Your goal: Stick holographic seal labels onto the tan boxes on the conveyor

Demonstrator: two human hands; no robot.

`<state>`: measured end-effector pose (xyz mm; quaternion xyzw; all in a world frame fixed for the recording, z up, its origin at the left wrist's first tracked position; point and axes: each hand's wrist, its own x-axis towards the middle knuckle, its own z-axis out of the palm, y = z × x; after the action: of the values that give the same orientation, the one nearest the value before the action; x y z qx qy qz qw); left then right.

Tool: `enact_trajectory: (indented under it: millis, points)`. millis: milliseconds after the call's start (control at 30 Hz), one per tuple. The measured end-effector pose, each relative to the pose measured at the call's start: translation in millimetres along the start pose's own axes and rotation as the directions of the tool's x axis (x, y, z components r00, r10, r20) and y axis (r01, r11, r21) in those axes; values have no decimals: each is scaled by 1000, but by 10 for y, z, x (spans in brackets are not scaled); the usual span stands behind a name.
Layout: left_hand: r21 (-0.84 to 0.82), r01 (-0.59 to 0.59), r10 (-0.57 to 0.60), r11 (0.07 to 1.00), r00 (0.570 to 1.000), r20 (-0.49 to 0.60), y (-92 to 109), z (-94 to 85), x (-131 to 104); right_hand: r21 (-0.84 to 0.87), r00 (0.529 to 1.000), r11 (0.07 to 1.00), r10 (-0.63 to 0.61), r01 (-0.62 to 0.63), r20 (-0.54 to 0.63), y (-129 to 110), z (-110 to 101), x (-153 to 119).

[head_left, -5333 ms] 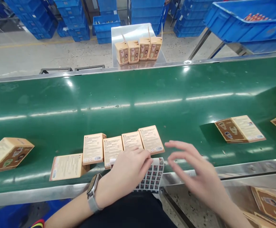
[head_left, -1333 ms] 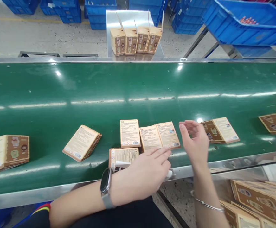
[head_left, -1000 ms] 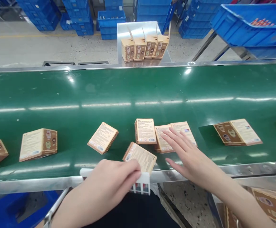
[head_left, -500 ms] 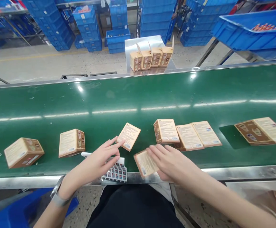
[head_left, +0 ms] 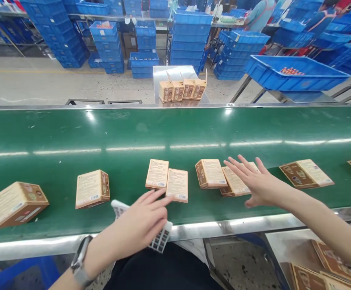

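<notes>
My left hand (head_left: pixel 145 217) has a curled sheet of small dark labels (head_left: pixel 162 238) tucked under its palm and thumb. Its fingertips reach the lower edge of a flat brown-and-cream carton (head_left: pixel 177 183). A second carton (head_left: pixel 157 171) lies against that one on the left. Spread wide, my right hand (head_left: pixel 254 179) is over flattened cartons (head_left: pixel 235 183) and partly hides them; whether it touches them I cannot tell. Just left of these stands a folded-up carton (head_left: pixel 213 173).
More cartons sit on the green conveyor belt (head_left: pixel 127 129): two at left (head_left: pixel 92 188), others at right (head_left: pixel 306 173). Open boxes (head_left: pixel 183 90) stand on a metal shelf beyond. Carton stacks (head_left: pixel 308 278) lie at lower right. Blue crates (head_left: pixel 296 74) and people are behind.
My right hand has let go of the carton it held and moved right, fingers spreading. That carton now lies beside the other one near my left hand. The view has tilted up.
</notes>
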<state>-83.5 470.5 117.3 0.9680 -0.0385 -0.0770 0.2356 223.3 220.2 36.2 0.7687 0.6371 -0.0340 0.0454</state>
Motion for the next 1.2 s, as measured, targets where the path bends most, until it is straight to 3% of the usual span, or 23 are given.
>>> enact_trajectory:
  millis: [67, 133, 233, 333, 467, 567, 667, 767, 833, 933, 1000, 1067, 1133, 1200]
  points:
    - [90, -156, 152, 984, 987, 50, 23, 159, 167, -50, 1000, 998, -22, 22, 9, 149, 176, -141]
    - [205, -240, 225, 949, 970, 95, 14, 352, 343, -68, 1000, 997, -22, 23, 9, 227, 293, -150]
    - [363, -248, 228, 898, 969, 97, -9, 566, 576, -20, 998, 999, 33, -32, 45, 310, 333, -15]
    - [418, -215, 212, 883, 976, 55, -9, 625, 727, 77, 991, 992, 94, -101, 91, 347, 252, 165]
    - [396, -152, 168, 905, 986, -4, 15, 523, 729, 292, 994, 953, 47, -75, 103, 201, 129, 365]
    - [242, -85, 101, 967, 993, -54, 77, 321, 574, 458, 996, 888, 5, -45, 89, -6, 125, 509]
    - [-29, 89, -89, 996, 996, -13, 167, 64, 375, 524, 1000, 852, -28, 20, 7, -258, 189, 734]
    - [-164, 270, -271, 949, 962, 14, 211, -113, 268, 596, 994, 795, -71, 110, -89, -561, 202, 1004]
    - [-216, 314, -324, 925, 946, -14, 200, -152, 271, 650, 986, 745, -67, 149, -150, -760, 110, 1107]
    - [-314, 353, -379, 881, 925, -23, 158, -136, 337, 717, 967, 684, 65, 136, -245, -988, -194, 1035]
    - [-380, 358, -391, 853, 920, -11, 137, -115, 382, 807, 962, 582, 150, 102, -229, -1095, -430, 877]
    - [-439, 337, -378, 833, 926, -6, 132, -101, 416, 906, 981, 415, 131, 79, -145, -1196, -605, 719]
    - [-479, 321, -375, 817, 927, -19, 143, -91, 438, 965, 992, 257, 97, 51, -78, -1312, -677, 614]
    - [-474, 302, -380, 827, 922, -75, 161, -77, 448, 991, 987, 135, 153, 23, -43, -1436, -656, 564]
